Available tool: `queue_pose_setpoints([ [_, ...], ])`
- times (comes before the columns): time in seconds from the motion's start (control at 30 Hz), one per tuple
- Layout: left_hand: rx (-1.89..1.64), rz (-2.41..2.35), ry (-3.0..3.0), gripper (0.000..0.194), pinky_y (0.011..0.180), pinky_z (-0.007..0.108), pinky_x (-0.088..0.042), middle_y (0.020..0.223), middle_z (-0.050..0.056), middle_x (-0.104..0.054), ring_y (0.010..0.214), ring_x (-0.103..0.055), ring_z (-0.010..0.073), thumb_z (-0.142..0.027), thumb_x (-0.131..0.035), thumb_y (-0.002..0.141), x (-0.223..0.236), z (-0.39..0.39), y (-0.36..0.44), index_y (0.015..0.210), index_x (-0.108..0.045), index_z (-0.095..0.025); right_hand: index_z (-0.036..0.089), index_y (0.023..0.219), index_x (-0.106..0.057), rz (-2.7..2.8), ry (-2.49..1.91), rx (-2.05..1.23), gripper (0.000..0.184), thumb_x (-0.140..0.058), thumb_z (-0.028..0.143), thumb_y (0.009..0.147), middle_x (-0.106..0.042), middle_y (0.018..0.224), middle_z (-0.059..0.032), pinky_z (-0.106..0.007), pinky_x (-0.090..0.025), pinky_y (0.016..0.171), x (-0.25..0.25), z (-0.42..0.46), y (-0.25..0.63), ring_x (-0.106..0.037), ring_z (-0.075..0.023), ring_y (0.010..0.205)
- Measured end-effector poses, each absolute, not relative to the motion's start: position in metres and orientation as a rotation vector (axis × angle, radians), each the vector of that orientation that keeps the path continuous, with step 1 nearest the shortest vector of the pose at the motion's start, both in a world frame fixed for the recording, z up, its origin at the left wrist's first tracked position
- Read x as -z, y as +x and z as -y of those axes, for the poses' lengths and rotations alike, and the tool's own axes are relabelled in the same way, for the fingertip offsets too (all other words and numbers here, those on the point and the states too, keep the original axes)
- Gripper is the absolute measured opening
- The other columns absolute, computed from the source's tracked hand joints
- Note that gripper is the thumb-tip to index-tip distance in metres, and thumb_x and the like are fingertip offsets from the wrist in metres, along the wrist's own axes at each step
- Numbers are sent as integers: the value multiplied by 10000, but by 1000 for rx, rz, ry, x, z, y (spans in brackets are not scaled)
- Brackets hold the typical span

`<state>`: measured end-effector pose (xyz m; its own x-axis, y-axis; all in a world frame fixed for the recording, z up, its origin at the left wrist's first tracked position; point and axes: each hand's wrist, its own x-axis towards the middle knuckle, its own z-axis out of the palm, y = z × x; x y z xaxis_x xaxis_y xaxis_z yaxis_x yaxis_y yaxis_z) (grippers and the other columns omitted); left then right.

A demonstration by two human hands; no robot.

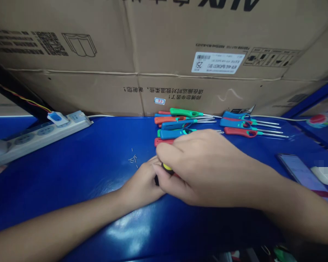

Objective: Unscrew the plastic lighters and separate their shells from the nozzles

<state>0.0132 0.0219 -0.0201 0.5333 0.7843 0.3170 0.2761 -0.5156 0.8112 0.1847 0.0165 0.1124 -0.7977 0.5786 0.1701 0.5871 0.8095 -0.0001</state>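
Observation:
My right hand (199, 167) is closed around a screwdriver (167, 167), of which only the black and yellow handle end shows between thumb and fingers. Just beneath and to the left, my left hand (144, 182) is partly covered by the right one. Its fingers are curled, and what they hold is hidden. Left of the hands, several small metal screws (133, 159) lie loose on the blue table (79, 171). Behind my right hand is a pile of long-nosed gas lighters (177, 125) in green, orange, blue and red.
More gas lighters (239, 123) lie at the back right. A power strip (43, 133) with a plug in it runs along the left. At the right lies a phone (303, 171). A large cardboard box (142, 54) stands along the back edge.

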Motion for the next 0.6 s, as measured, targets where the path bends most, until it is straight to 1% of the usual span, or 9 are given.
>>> queue_pose_setpoints([
  [0.07,-892,-850,2090,123,998,433,-531,1070,49,-698,1113,-636,261,-243,-602,874,21,-21,13,980,-638,-194,156,928,-588,2842,-892,41,151,-469,250,924,-634,761,-54,-299,-279,576,-114,-18,187,-537,-179,670],
  [0.1,-886,-859,2112,112,971,430,-542,1035,51,-699,1081,-644,263,-244,-609,868,22,-21,12,963,-636,-192,149,961,-589,2829,-913,53,159,-477,254,920,-651,812,-70,-298,-296,587,-114,-19,188,-558,-192,713],
  [0.17,-874,-883,2142,110,923,418,-558,996,56,-699,1017,-656,257,-226,-629,848,25,-20,11,951,-634,-189,136,962,-597,2802,-981,127,216,-451,296,958,-659,816,-88,-304,-325,605,-114,-22,189,-581,-208,736],
  [0.23,-874,-901,2161,149,905,414,-563,1020,66,-702,994,-657,249,-197,-633,838,26,-19,11,987,-635,-187,135,945,-603,2818,-964,162,265,-400,297,999,-660,787,-84,-309,-350,620,-114,-26,191,-592,-205,719],
  [0.33,-857,-898,2185,189,900,415,-567,1047,76,-696,1014,-648,252,-191,-636,841,27,-19,10,1030,-630,-185,135,1020,-597,2838,-822,99,224,-403,240,985,-684,910,-102,-309,-388,659,-113,-29,194,-612,-208,797],
  [0.37,-849,-886,2190,183,901,414,-568,1040,75,-694,1016,-647,250,-197,-637,847,27,-19,10,1030,-629,-185,132,1028,-596,2843,-817,87,226,-413,258,982,-684,914,-105,-310,-393,658,-113,-29,195,-612,-211,801],
  [0.47,-852,-864,2192,177,906,414,-566,1048,76,-696,1024,-645,246,-228,-637,880,27,-21,10,1052,-627,-187,142,960,-608,2899,-817,115,284,-387,314,1008,-655,763,-73,-312,-374,622,-115,-28,199,-590,-205,701],
  [0.57,-837,-878,2201,179,912,414,-560,1086,79,-701,1058,-641,254,-242,-633,901,28,-22,10,1073,-633,-191,149,976,-605,2913,-742,67,233,-414,282,988,-668,816,-80,-308,-361,622,-117,-26,200,-588,-202,729],
  [0.6,-831,-883,2202,163,916,411,-558,1086,75,-702,1058,-642,252,-236,-625,906,28,-22,10,1063,-638,-193,149,971,-603,2904,-747,54,228,-431,299,984,-672,833,-83,-306,-356,620,-118,-26,200,-587,-201,736],
])
